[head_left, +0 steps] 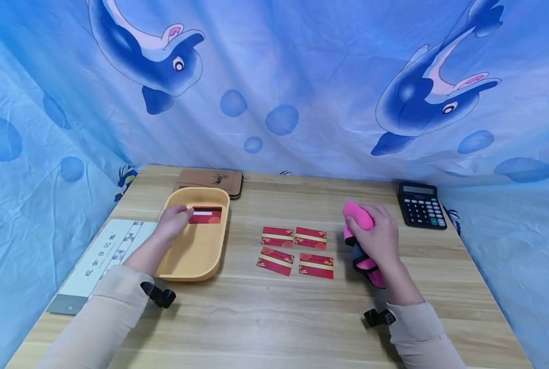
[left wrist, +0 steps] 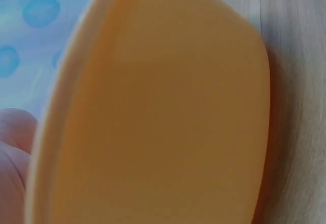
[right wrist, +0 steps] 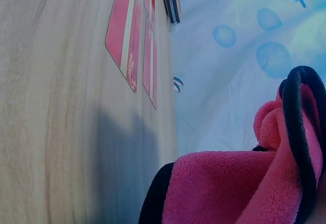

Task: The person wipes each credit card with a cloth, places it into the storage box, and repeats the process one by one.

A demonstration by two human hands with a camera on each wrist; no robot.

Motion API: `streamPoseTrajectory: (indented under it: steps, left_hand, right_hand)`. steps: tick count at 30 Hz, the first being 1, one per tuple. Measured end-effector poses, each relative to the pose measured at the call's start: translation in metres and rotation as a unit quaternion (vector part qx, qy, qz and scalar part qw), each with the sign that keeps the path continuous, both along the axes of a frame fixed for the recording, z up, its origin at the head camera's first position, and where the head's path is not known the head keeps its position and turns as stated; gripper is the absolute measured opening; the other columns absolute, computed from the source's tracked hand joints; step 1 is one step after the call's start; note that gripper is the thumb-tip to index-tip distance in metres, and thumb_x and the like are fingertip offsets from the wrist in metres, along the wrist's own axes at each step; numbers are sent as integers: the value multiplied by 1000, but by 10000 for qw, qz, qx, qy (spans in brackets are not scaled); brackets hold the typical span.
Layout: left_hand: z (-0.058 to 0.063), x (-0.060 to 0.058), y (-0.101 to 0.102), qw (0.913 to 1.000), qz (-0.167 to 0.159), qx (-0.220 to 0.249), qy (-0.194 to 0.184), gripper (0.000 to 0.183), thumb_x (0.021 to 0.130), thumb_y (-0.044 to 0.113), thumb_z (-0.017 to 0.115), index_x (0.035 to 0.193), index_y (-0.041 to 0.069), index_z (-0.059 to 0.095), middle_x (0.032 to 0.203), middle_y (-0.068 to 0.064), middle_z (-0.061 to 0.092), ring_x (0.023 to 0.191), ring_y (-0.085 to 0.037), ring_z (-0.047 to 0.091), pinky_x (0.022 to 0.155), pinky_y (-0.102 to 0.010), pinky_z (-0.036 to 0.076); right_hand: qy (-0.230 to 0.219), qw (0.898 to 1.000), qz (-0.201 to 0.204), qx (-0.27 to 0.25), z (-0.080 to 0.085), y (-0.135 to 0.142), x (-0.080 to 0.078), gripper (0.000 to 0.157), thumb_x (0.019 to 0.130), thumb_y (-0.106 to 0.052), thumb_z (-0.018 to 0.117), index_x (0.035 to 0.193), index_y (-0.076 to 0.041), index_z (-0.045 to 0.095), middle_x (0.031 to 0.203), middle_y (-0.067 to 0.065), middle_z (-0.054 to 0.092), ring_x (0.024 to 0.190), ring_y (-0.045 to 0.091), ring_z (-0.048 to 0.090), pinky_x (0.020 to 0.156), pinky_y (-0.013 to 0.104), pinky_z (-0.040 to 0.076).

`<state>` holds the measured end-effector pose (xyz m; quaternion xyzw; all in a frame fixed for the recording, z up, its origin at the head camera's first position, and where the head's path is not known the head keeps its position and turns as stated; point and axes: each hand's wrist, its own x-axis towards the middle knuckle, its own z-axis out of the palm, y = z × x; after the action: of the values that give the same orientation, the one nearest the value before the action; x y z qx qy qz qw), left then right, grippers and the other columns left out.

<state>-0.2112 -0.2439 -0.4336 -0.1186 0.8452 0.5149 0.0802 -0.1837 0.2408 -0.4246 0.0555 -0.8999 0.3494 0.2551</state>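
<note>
My left hand (head_left: 175, 220) reaches over the left rim of a yellow-orange tray (head_left: 192, 259) and pinches the left edge of a red card (head_left: 205, 216). This card shows a dark stripe and a white strip; whether it touches the tray floor I cannot tell. In the left wrist view the tray's side (left wrist: 168, 122) hides most of the hand (left wrist: 15, 158). My right hand (head_left: 379, 234) grips a bunched pink cloth (head_left: 358, 215) with black edging, also large in the right wrist view (right wrist: 219, 183). Several red cards with gold bands (head_left: 316, 265) lie face up between the hands.
A white box with Chinese characters (head_left: 101, 256) lies left of the tray. Behind the tray is a brown notebook or wallet (head_left: 209, 178). A black calculator (head_left: 422, 205) sits at the back right. Blue dolphin-print curtains (head_left: 274, 77) border the wooden table (head_left: 265, 328).
</note>
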Motion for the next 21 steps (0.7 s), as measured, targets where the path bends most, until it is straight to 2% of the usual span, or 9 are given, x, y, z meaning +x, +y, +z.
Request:
streamPoseTrajectory:
  steps: [3,7,10,13,15,17,19,21]
  left_hand:
    - [6,3,11,9994,53,-55,341,57,108,19,44,152,-12,27,155,-32,33,144,-45,32,121,-53,30]
    - [12,6,32,9965,115,122,821,49,107,19,51,149,-3,43,149,-23,48,138,-36,45,112,-44,45]
    - [15,7,48,9903,32,691,1202,44,105,14,55,145,-3,49,145,-23,53,132,-37,52,96,-34,57]
    - [17,8,62,9810,-63,1124,1580,40,104,11,57,140,-5,53,139,-24,58,124,-38,57,79,-23,61]
    - [19,9,71,9772,-177,1216,1729,38,103,11,59,138,-5,55,136,-23,60,122,-34,59,80,-18,59]
    - [20,9,79,9748,-348,1174,1867,37,102,12,61,135,-4,58,133,-21,62,120,-30,61,87,-19,57]
    - [21,9,88,9730,-580,1083,1953,36,102,12,63,134,-4,60,131,-20,64,119,-26,61,98,-25,54]
    - [22,10,97,9704,-778,1062,2023,35,100,12,64,132,-3,62,130,-20,65,120,-28,62,104,-33,52]
  right_hand:
    - [26,10000,51,20,0,1,0,42,86,-25,81,120,-2,72,113,17,69,97,35,63,76,45,49]
    - [53,9999,105,26,-1,1,1,42,86,-25,81,120,-2,72,113,17,69,97,34,63,75,45,48]
    - [92,9999,114,23,-2,2,2,42,86,-26,82,120,-2,73,113,16,69,96,34,63,75,44,48]
    - [196,9997,112,-6,-2,3,2,41,85,-25,82,118,-2,73,109,17,70,93,33,63,72,43,49]
    - [264,9996,104,-27,-2,3,2,41,85,-25,82,117,-2,73,107,16,70,91,32,63,70,42,49]
    - [314,9994,98,-64,-2,4,2,41,84,-24,83,117,-2,74,105,16,70,90,31,63,68,41,49]
    - [323,9994,90,-87,-2,5,3,41,84,-23,83,117,-1,74,105,16,70,89,30,63,67,40,49]
    - [323,9994,91,-109,-2,5,3,41,84,-23,83,117,-1,74,106,16,70,90,30,63,67,40,49]
